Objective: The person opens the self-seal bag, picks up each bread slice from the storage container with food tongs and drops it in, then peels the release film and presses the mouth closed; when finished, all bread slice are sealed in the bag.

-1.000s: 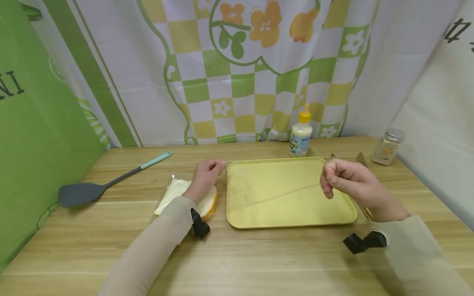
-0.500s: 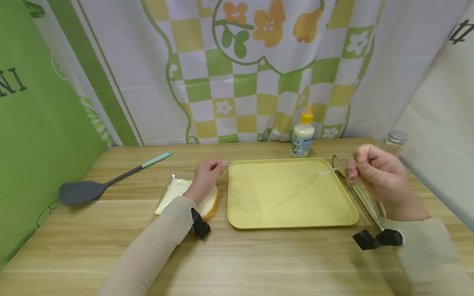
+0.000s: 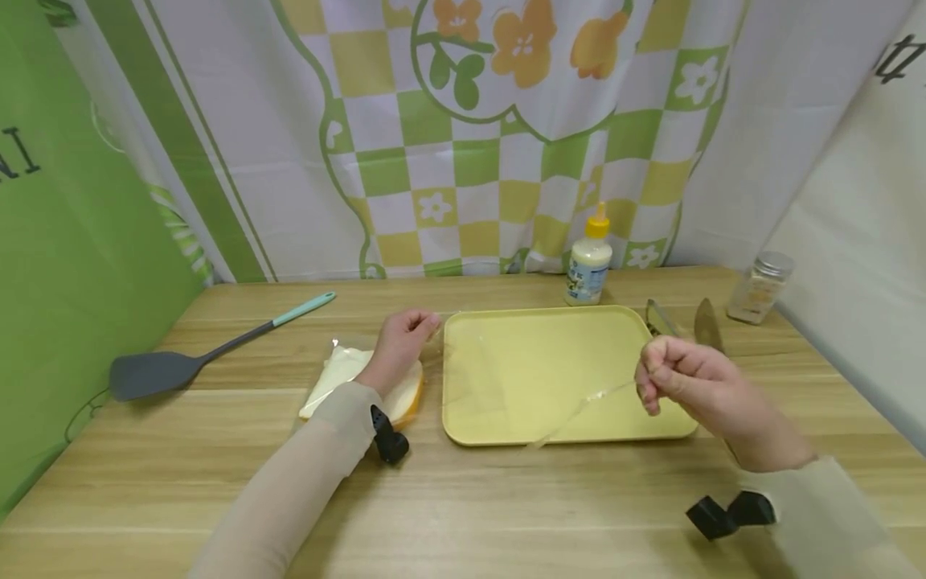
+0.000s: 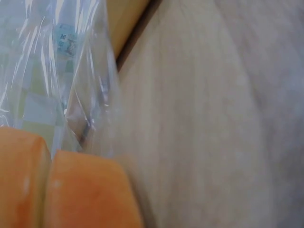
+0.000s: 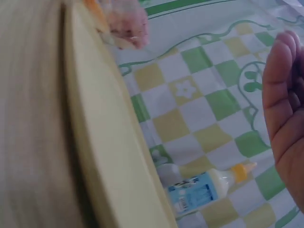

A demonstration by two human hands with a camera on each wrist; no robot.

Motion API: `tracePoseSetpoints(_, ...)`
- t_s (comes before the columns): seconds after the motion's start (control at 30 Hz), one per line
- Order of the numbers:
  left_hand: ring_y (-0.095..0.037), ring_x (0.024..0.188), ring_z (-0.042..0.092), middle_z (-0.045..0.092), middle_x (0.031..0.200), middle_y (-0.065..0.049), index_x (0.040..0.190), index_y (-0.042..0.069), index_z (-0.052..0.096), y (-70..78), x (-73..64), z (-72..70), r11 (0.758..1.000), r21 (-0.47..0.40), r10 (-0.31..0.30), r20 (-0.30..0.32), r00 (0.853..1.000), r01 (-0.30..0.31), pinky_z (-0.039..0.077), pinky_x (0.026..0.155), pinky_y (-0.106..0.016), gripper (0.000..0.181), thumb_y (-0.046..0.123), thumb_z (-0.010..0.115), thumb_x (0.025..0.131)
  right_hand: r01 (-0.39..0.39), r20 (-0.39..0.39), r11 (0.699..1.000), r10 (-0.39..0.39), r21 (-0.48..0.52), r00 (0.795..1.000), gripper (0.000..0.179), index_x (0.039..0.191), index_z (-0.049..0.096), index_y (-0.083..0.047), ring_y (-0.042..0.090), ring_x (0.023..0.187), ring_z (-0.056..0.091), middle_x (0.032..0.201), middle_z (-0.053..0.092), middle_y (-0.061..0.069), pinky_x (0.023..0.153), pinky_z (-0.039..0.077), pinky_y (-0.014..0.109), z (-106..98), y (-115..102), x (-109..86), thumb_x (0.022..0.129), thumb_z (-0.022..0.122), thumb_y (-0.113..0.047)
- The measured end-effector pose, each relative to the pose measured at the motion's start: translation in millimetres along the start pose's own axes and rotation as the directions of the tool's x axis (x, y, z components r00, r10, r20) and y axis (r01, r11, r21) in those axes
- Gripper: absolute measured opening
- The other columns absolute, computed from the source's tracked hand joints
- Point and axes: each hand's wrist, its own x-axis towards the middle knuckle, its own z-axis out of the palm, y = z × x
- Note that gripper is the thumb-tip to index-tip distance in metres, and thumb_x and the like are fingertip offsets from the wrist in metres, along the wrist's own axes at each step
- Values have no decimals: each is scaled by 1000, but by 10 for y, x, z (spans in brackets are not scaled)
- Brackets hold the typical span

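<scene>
Bread slices [image 3: 338, 374] with an orange crust lie in a clear plastic bag [image 4: 90, 71] left of the yellow tray [image 3: 535, 378]. Above them my left hand [image 3: 398, 346] pinches the bag's gathered end between thumb and fingers, partly hiding the bread. In the left wrist view two crusts [image 4: 90, 190] show close up. Over the tray's right side my right hand [image 3: 694, 394] pinches one end of a thin clear strip [image 3: 579, 408]. The strip slopes down to the left past the tray's front rim; its far end is faint. The right wrist view shows the right fingers [image 5: 280, 90] curled.
A yellow-capped squeeze bottle [image 3: 587, 265] stands behind the tray. Metal utensils [image 3: 709, 323] lie partly hidden behind the right hand. A silver-lidded jar [image 3: 761, 288] stands at the back right. A grey spatula [image 3: 162, 375] with a mint handle lies at the left.
My right hand swung out to the right with the strip, then came back left and lower. The strip now hangs over the tray's front rim. My left hand has hardly moved.
</scene>
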Motion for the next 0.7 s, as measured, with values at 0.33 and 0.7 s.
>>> tracePoseSetpoints(0.33, -14, 62, 39, 44, 64, 0, 78, 4, 58, 14, 7, 18, 1000, -5, -11, 6, 1000, 11, 34, 57, -24, 24, 22, 56, 93, -459, -84, 846, 454, -271, 887, 9, 91, 44, 7, 14, 62, 53, 74, 53, 13, 50, 46, 32, 102, 18, -315, 95, 37, 9)
tracePoseSetpoints(0.7, -15, 63, 40, 48, 69, -1, 87, -3, 62, 15, -1, 1, 999, 3, -38, 11, 999, 38, 35, 57, -24, 28, 24, 56, 94, -794, -278, 552, 745, -254, 606, 13, 92, 47, 6, 6, 54, 51, 68, 55, 5, 46, 46, 21, 162, 2, -679, 95, 50, -7)
